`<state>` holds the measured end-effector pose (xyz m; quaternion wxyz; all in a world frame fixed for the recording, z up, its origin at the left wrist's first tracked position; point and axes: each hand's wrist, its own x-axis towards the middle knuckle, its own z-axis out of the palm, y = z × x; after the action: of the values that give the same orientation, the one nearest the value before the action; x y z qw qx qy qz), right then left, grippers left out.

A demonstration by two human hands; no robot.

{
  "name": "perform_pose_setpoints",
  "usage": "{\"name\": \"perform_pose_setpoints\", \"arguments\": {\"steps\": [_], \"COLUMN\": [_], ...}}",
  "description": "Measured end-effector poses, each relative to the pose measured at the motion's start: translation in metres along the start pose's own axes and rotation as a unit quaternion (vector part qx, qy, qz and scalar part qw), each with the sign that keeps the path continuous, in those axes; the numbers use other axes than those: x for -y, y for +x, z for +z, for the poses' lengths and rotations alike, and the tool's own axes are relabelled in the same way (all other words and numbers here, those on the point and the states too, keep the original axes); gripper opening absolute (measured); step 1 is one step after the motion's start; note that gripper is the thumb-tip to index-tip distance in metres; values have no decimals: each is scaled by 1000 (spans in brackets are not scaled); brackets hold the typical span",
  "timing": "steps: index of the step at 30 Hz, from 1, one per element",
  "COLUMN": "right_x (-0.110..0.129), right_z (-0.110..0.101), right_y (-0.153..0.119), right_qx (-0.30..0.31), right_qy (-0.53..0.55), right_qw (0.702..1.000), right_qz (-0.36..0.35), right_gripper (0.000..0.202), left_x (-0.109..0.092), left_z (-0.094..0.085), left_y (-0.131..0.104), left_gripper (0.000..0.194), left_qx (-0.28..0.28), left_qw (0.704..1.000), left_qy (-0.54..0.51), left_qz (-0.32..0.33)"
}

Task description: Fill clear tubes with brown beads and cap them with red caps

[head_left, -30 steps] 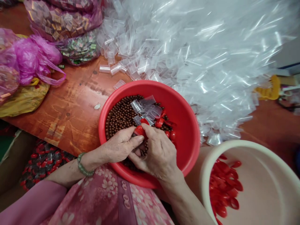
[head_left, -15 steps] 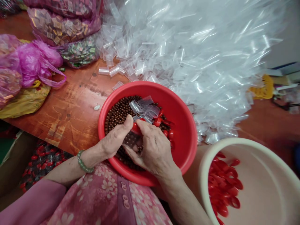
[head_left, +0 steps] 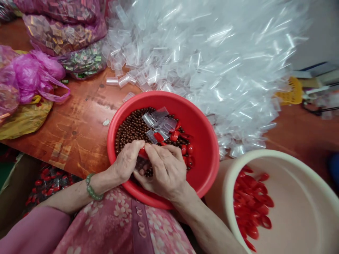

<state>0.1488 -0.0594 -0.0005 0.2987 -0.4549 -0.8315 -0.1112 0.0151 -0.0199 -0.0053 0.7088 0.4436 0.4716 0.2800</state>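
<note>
Over the near side of the red basin (head_left: 205,165), my left hand (head_left: 128,159) and my right hand (head_left: 166,168) close together on one clear plastic tube with a red cap (head_left: 143,152). Both thumbs meet at the red end; fingers hide much of the tube. Brown round beads (head_left: 132,128) fill the basin's left part. On them lie several clear plastic tubes (head_left: 161,120), and red caps (head_left: 175,135) sit to the right of these.
A large heap of clear tubes (head_left: 201,63) spreads behind the basin. To the right stands a cream bucket (head_left: 293,197) holding red caps (head_left: 251,201). Pink bags (head_left: 37,74) lie on the table (head_left: 82,113) at left. Capped pieces (head_left: 50,183) fill a box below.
Both hands have drawn slightly toward me and left, still together on the tube. A red piece among the tubes is now uncovered. The whole view has shifted a little.
</note>
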Motion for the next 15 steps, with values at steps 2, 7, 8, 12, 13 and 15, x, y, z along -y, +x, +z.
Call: {"name": "perform_pose_setpoints", "arguments": {"steps": [2, 7, 8, 12, 13, 15], "right_x": [2, -25, -36, -74, -79, -81], "right_z": [-4, -25, -27, -18, -13, -2], "right_y": [4, 7, 5, 5, 9, 21], "right_qx": [10, 191, 219, 306, 337, 403], "right_qy": [6, 136, 143, 86, 72, 28], "right_qw": [1000, 969, 959, 928, 919, 894], "right_qz": [9, 83, 113, 194, 194, 192], "right_gripper": [68, 63, 58, 27, 26, 26], "left_x": [4, -16, -23, -33, -28, -11], "left_z": [-4, -22, -31, -89, -105, -138], "left_y": [1, -18, -27, -77, -90, -112], "left_gripper": [17, 50, 56, 46, 45, 41], "left_qx": [-37, 21, 51, -43, -106, -231], "left_qw": [999, 998, 996, 994, 991, 973], "left_qy": [8, -55, -70, -47, -33, -2], "left_qz": [23, 8, 9, 83, 72, 23]}}
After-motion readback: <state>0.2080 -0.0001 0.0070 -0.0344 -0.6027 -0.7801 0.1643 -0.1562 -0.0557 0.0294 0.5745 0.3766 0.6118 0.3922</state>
